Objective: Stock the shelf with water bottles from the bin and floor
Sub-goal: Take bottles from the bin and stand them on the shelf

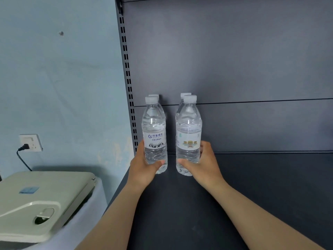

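Note:
Two clear water bottles with white caps stand upright on the dark shelf (252,177), near its left end. My left hand (144,165) grips the lower part of the left bottle (154,127), which has a mountain label. My right hand (203,163) grips the lower part of the right bottle (188,127), which has a gold-printed label. Behind each of them stands another bottle, mostly hidden: only the cap of the rear left bottle (155,96) and the cap of the rear right bottle (185,94) show.
The shelf's dark back panel (234,60) rises behind the bottles, with a slotted upright (128,73) at its left edge. Left of the shelf is a pale blue wall with a socket and plugged cable (30,142). A beige machine (41,201) sits low at the left.

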Demonstrator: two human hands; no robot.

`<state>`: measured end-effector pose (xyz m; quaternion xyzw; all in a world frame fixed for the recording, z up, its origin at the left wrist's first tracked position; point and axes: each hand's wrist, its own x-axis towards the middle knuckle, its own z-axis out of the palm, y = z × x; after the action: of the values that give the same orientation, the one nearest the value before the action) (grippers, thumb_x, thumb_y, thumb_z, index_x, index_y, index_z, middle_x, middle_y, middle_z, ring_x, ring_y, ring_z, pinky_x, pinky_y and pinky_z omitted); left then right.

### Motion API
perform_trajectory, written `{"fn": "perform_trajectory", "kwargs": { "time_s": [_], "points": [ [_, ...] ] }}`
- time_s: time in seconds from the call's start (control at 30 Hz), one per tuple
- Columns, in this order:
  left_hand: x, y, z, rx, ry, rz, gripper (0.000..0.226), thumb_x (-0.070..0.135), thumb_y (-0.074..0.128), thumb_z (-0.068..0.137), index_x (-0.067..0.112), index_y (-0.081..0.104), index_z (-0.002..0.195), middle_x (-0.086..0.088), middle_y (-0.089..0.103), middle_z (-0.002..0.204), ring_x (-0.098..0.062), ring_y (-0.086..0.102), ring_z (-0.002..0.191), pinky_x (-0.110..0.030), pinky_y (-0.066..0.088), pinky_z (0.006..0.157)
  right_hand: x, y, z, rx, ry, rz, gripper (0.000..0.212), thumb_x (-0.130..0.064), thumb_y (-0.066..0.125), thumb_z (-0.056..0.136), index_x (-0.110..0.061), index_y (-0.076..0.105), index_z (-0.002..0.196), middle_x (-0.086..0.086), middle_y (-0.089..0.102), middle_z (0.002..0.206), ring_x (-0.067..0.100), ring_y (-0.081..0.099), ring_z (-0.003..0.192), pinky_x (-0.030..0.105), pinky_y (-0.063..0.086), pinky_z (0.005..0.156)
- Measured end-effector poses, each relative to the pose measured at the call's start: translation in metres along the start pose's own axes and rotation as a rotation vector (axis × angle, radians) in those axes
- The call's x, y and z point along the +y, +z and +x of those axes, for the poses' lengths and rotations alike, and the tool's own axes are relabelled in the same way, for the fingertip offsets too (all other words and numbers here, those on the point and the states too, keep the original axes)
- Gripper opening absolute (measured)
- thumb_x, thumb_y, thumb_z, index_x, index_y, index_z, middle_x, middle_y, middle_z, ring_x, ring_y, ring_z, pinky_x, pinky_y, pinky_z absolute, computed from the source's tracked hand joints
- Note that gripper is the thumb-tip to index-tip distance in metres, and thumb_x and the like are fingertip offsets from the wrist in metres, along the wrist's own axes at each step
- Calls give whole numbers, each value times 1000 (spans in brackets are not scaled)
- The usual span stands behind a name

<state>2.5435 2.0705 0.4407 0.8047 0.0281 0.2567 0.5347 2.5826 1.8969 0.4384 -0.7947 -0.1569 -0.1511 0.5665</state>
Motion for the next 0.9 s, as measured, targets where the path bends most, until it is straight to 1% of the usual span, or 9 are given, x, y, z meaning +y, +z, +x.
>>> {"fn": "perform_trajectory", "kwargs": {
  "time_s": [0.07, 0.17, 0.33, 0.47, 0.53, 0.63, 0.77, 0.83, 0.9],
  "points": [
    [0, 0, 0, 0, -6, -9, 73, 14, 77, 74, 38, 39, 131, 14, 63, 117, -9, 61, 108, -34, 47, 97, -1, 1, 0, 25, -8, -35, 68, -33, 83, 60, -32, 38, 110, -8, 49, 116, 12, 48, 114, 35, 45, 98],
    [1, 0, 0, -4, -10, -10, 72, 14, 76, 75, 39, 38, 131, 15, 61, 119, -9, 59, 109, -33, 46, 98, -4, -1, -2, 20, 0, 6, 67, -30, 84, 61, -30, 37, 110, -8, 49, 114, 8, 51, 108, 26, 46, 90],
    [2, 0, 0, -7, 3, -8, 69, 13, 76, 75, 44, 39, 126, 14, 61, 119, -9, 59, 108, -33, 46, 97, -7, -5, -3, -36, 31, 104, 58, -25, 77, 72, -30, 36, 112, -20, 51, 103, -4, 54, 95, 11, 41, 72],
    [-1, -1, 2, -14, 3, -15, 66, 11, 75, 76, 50, 40, 116, 20, 62, 113, -2, 60, 104, -29, 47, 93, -8, -6, -2, -34, 35, 114, 58, -25, 77, 72, -29, 37, 113, -19, 52, 105, -2, 55, 96, 12, 42, 73],
    [-1, -1, 2, -26, 10, -15, 66, 12, 75, 76, 49, 40, 118, 23, 61, 110, 3, 59, 102, -26, 46, 91, -7, -5, -1, -32, 40, 114, 58, -25, 78, 71, -30, 37, 113, -16, 53, 107, 1, 55, 98, 15, 43, 76],
    [2, -2, 2, -44, 6, 7, 64, 15, 75, 76, 47, 40, 119, 25, 61, 107, 2, 59, 101, -26, 46, 90, -7, -6, -2, -33, 40, 117, 58, -26, 77, 71, -31, 38, 113, -15, 54, 109, 3, 57, 100, 18, 45, 78],
    [8, -4, -5, -32, -30, 63, 63, 35, 77, 63, 59, 40, 109, 24, 65, 106, -1, 62, 100, -33, 49, 93, -5, -7, -4, -26, 37, 110, 57, -27, 77, 70, -33, 38, 111, -14, 55, 111, 6, 57, 101, 25, 49, 84],
    [14, -3, -14, 13, -56, 77, 71, 31, 80, 66, 57, 37, 116, 18, 64, 114, -4, 62, 102, -34, 47, 96, -4, -8, -7, -7, 35, 70, 57, -30, 77, 70, -33, 37, 110, -11, 53, 114, 10, 56, 103, 30, 50, 87],
    [26, 0, -26, 78, -107, 110, 81, 19, 78, 75, 37, 30, 138, 5, 58, 125, -13, 57, 111, -27, 39, 97, -4, -14, -13, -4, 26, 10, 59, -33, 77, 69, -30, 36, 112, -10, 46, 114, 11, 51, 109, 30, 46, 90]
  ]
}}
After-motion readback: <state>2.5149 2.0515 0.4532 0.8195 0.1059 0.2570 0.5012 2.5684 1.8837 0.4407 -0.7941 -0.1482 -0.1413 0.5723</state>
